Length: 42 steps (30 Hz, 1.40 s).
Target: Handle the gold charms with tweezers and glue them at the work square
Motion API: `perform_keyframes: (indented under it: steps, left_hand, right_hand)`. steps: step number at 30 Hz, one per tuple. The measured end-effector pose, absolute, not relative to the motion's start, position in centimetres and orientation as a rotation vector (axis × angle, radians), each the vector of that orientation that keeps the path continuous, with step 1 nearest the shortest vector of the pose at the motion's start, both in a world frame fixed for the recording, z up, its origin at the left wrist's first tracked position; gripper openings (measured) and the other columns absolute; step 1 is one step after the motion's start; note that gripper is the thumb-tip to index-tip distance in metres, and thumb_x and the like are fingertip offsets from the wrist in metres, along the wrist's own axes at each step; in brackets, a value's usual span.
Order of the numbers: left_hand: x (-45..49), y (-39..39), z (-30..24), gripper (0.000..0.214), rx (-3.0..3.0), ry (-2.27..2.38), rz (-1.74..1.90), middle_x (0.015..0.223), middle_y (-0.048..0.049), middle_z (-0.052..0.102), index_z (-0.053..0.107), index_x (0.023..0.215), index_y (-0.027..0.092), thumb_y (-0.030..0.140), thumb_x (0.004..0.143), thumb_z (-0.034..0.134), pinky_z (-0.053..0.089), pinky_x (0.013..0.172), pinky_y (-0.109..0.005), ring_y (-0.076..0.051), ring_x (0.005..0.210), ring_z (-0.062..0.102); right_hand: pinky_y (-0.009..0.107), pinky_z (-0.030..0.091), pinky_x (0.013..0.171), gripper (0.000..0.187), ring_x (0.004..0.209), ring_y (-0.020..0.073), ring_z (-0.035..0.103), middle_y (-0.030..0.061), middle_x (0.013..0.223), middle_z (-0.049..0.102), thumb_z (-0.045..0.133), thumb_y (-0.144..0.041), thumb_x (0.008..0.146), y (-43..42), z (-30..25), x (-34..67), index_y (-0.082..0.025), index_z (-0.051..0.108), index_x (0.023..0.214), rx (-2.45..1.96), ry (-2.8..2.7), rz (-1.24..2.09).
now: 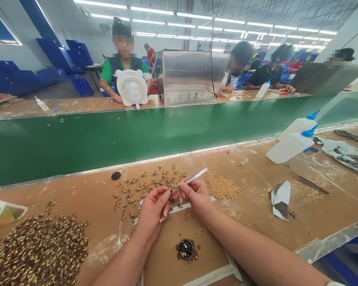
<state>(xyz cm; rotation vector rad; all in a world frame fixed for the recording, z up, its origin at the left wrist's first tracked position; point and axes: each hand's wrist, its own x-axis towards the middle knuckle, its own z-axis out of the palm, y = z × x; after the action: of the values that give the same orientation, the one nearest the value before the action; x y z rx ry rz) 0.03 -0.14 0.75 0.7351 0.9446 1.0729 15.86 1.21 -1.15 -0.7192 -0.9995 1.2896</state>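
Note:
My left hand (153, 208) is closed in a pinch at the middle of the bench. What sits between its fingertips is tiny and mostly hidden, perhaps one of the small brown-and-yellow pieces. Close beside it, my right hand (197, 196) grips slim silver tweezers (198, 175), their flat back end pointing up and right. The tips of both hands nearly meet. Around and behind them lie scattered brown-and-yellow pieces (140, 186). A heap of tan beads (223, 186) is just right of my right hand. Below my hands stands a small round cap (186, 249) with dark liquid and a few beads.
A large pile of patterned pieces (41, 250) covers the lower left. Two blue-tipped bottles (290, 147), other tweezers (310, 182) and crumpled foil (282, 200) lie right. Beyond the green conveyor belt (131, 137), people sit near a white fan (132, 88).

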Motion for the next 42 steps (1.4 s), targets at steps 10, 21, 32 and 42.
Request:
perform_keyframes:
  steps: [10,21,32,42]
  left_hand:
    - [0.0,-0.5,0.4,0.054,0.891,1.014,1.046,0.054,0.0072,0.056,0.072,0.099,0.017,0.056,0.071,0.095,0.028,0.037,-0.014,-0.005,0.042,0.036]
    - [-0.3,-0.6,0.4,0.048,0.907,1.040,1.092,0.067,0.0025,0.065,0.075,0.100,0.018,0.048,0.070,0.097,0.033,0.041,-0.016,-0.006,0.047,0.042]
    - [-0.3,-0.6,0.5,0.051,0.932,1.034,1.038,0.055,0.0055,0.055,0.079,0.110,0.016,0.051,0.075,0.094,0.031,0.041,-0.017,-0.007,0.046,0.039]
    - [-0.2,-0.6,0.8,0.045,0.925,1.020,1.026,0.055,0.0033,0.062,0.073,0.095,0.017,0.048,0.072,0.096,0.030,0.040,-0.016,-0.007,0.043,0.043]
  right_hand:
    - [0.030,0.062,0.064,0.033,0.049,0.0103,0.054,-0.0079,0.055,0.053,0.091,-0.045,0.084,1.2,-0.1,15.6,-0.020,0.071,0.079,-0.590,-0.760,1.427]
    - [0.032,0.063,0.066,0.037,0.050,0.0103,0.052,-0.0072,0.055,0.052,0.092,-0.045,0.083,1.2,0.3,16.0,-0.020,0.067,0.072,-0.592,-0.731,1.468]
    - [0.031,0.063,0.065,0.037,0.051,0.0104,0.050,-0.0072,0.057,0.052,0.093,-0.046,0.082,1.2,0.3,16.0,-0.020,0.068,0.073,-0.628,-0.724,1.449]
    - [0.027,0.060,0.064,0.045,0.052,0.0089,0.049,-0.0074,0.058,0.051,0.094,-0.048,0.080,1.3,0.3,16.1,-0.021,0.061,0.066,-0.638,-0.689,1.492]
